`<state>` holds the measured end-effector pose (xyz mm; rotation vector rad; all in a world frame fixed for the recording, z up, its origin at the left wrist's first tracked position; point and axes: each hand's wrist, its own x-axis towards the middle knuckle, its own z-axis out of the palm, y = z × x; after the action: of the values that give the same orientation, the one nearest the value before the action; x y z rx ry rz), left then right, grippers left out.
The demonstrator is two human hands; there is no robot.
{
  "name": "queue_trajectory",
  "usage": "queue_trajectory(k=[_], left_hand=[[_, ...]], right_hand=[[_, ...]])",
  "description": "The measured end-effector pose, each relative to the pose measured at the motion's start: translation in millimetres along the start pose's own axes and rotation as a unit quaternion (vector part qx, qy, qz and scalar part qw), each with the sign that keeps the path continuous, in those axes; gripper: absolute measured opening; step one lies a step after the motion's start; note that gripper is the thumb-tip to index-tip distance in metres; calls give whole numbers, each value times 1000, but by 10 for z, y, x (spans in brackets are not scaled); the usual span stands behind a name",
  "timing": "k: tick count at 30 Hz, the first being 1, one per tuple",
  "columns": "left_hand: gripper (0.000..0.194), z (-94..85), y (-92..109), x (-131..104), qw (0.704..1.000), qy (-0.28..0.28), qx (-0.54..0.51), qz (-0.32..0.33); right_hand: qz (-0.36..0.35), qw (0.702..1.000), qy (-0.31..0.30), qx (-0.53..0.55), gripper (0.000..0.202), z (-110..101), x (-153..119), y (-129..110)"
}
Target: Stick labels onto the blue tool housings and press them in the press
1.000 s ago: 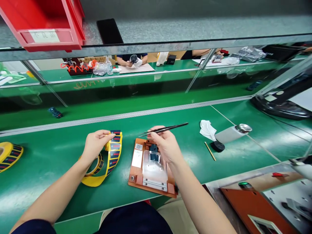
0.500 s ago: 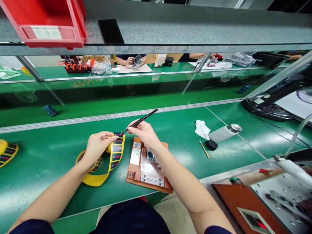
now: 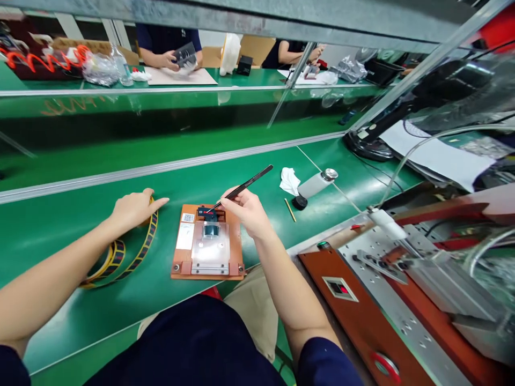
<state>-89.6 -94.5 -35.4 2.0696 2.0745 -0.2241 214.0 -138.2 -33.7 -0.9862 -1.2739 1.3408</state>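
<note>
My right hand (image 3: 247,212) grips black tweezers (image 3: 249,183), their tips pointing down and left. At the tips is a small dark label (image 3: 206,213) with red lettering, over the top of a brown fixture board (image 3: 237,252). Whether it touches the dark part under it, I cannot tell. A clear plate (image 3: 210,252) and a QR sticker are on the board. My left hand (image 3: 132,210), thumb stretched out, is on the upper end of a yellow-edged label strip (image 3: 149,236). The strip curves down to a loose roll (image 3: 115,260) on the green bench; the fingertips are partly hidden.
Right of the board lie a crumpled white tissue (image 3: 289,181), a thin wooden stick (image 3: 290,210) and a white bottle (image 3: 316,185) by a black cap. A machine with a brown panel (image 3: 341,316) stands at the right. Two people sit across the bench behind a clear divider.
My right hand has brought the tweezers from the strip to the fixture board, with a label at their tips. My left hand's thumb has spread, and the view has turned to the right.
</note>
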Motion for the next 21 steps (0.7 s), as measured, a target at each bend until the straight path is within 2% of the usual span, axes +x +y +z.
queue_trajectory(k=[3,5,7,8,10,12,13,15,17,21], left_hand=[[85,-123,34,-100,1000,13,27,0],[78,-202,71,-268,998,64,29,1],[60,-204,145,-497,989,136,-17,48],[50,-164,199,-625,979,170,-55,102],[33,1,335,-884,936,207,-136,248],[29,240,487,-1116,882,194,-180,390],[33,366,558,-1212,862,181,-185,435],[43,589,668,-1347,846,168,-178,473],[48,740,726,-1411,846,180,-173,470],[52,836,735,-1412,848,194,-179,459]], right_hand=[[26,1000,11,3,33,-110,-148,94],[26,999,20,3,32,-136,-222,157],[29,999,18,6,30,-136,-274,199],[34,999,15,8,30,-132,-293,210],[44,999,10,11,30,-120,-316,219],[48,999,10,13,30,-110,-325,219],[45,999,12,13,30,-106,-326,219],[38,999,14,8,29,-101,-324,222],[37,999,10,-1,29,-98,-320,228],[46,999,4,-4,30,-96,-313,238]])
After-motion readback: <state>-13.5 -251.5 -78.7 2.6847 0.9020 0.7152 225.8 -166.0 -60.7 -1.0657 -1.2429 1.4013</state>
